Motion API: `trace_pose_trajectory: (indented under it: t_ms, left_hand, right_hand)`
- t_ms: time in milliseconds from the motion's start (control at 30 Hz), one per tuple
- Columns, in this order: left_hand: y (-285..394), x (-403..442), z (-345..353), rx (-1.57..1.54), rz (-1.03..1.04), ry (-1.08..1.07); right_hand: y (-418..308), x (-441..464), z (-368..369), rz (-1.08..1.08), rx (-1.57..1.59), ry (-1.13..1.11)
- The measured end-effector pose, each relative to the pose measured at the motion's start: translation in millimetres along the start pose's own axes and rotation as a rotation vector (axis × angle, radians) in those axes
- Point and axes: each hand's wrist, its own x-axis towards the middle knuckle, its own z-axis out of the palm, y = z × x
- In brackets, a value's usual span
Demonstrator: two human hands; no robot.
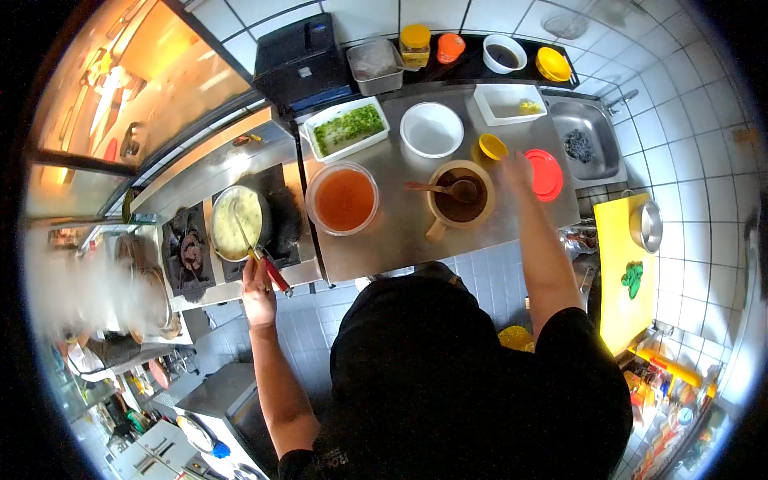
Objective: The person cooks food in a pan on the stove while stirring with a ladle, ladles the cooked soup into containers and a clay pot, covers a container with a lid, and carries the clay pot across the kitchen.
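Metal spoon [241, 226] dips into pale food [228, 232] in the pot [267, 214] on the stove [309, 254]; my left grip [257, 286] pinches its handle, red handle [277, 276] just beside. My right grip [518, 170] is over the tabletop [384, 248], between the small yellow bowl [493, 146] and the red lid [547, 175]; blurred, can't tell if spread or pressed together. Beige pan [436, 231] with brown contents [458, 210] and brown ladle [464, 190] sits nearby, white tub [432, 153] just beyond it.
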Motion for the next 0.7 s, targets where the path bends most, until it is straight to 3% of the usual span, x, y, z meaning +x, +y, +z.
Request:
trace_pose_trajectory:
  t_ms: [33,133,300,500,600,700]
  left_hand:
    - [-1,-1,1,-0.005,0.021,0.001]
    - [16,1,-18,-0.047,0.056,-0.011]
    - [30,-11,-40,-0.094,0.074,-0.050]
    - [39,-28,-60,-0.147,0.084,-0.084]
    - [49,-24,-66,-0.161,0.048,-0.096]
    - [46,-16,-58,-0.165,0.048,-0.058]
  right_hand:
    - [-5,-4,-1,-0.183,-0.323,0.174]
    - [-42,-12,-18,-0.310,-0.188,0.158]
    - [-93,-3,5,-0.146,0.087,-0.163]
    - [-126,18,41,-0.090,0.038,-0.267]
    - [-120,34,59,-0.045,0.168,-0.158]
    - [-124,27,16,-0.059,0.243,-0.079]
